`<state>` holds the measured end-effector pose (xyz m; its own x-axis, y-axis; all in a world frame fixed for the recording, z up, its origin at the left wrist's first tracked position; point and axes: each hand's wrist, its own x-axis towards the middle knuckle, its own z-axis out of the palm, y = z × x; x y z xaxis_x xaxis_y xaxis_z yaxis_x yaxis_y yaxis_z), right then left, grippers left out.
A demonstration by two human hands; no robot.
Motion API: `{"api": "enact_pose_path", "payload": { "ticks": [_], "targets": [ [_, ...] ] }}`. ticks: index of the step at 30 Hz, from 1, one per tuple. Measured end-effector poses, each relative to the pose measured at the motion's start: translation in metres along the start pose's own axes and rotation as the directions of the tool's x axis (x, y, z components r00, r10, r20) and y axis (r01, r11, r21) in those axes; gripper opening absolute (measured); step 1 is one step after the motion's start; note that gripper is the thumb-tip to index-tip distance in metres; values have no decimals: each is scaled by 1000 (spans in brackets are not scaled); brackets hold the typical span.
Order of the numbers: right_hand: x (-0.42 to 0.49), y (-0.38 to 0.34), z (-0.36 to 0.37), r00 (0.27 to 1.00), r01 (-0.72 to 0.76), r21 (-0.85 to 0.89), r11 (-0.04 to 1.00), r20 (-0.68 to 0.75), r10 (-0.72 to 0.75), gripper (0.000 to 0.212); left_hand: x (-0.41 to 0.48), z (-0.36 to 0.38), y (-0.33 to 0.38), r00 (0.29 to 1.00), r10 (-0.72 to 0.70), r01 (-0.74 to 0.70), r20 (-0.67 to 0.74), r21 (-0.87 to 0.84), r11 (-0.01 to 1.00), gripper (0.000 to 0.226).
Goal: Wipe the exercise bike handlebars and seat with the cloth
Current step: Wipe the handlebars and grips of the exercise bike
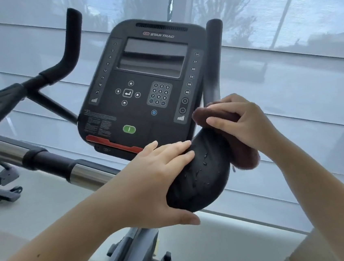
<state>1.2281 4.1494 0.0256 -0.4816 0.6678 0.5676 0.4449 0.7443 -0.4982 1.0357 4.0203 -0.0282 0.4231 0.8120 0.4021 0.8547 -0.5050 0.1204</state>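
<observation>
Pressing cloth (245, 154) to handlebar (215, 62) — right hand (244, 120)

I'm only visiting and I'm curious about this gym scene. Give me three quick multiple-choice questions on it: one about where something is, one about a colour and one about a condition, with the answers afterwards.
1. Where is the cloth?
A. Lying on the floor
B. Wrapped on the right handlebar, beside the console
C. Hanging on the left handlebar

2. What colour is the oval button low on the console?
A. Yellow
B. White
C. Green

3. What is the surface of the black pad like?
A. Speckled with water droplets
B. Torn open
C. Covered with tape

Answers:
1 B: the right hand grips the cloth around that handlebar's base, next to the console.
2 C: the button shows bright green.
3 A: drops glisten on the pad that the left hand holds.
</observation>
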Motion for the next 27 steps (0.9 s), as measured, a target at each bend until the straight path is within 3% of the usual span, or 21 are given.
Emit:
{"api": "enact_pose_path", "payload": {
  "ticks": [5, 9, 13, 18, 21, 27],
  "targets": [
    [-55, -10, 15, 981, 165, -90, 982, -87, -173, 27, -2, 7, 16, 994, -81, 81, -74, -3, 997, 96],
    [-21, -9, 12, 988, 92, -77, 993, -117, -101, 25, -4, 14, 24, 980, -152, 144, -132, -71, 987, 89],
    [3, -12, 13, 998, 25, -145, 989, -55, -33, 32, -9, 19, 33, 957, -215, 199, -197, -94, 975, 82],
    [-51, -17, 25, 976, 111, -106, 988, -178, -128, 24, -11, 23, 39, 917, -279, 244, -284, -153, 958, 76],
    [-71, -17, 36, 952, 96, -48, 994, -288, -106, 31, -11, 23, 41, 899, -320, 271, -298, -194, 943, 75],
    [-66, -17, 36, 960, 99, -168, 981, -244, -139, 36, -11, 23, 43, 883, -352, 291, -311, -224, 930, 75]
  ]
}}
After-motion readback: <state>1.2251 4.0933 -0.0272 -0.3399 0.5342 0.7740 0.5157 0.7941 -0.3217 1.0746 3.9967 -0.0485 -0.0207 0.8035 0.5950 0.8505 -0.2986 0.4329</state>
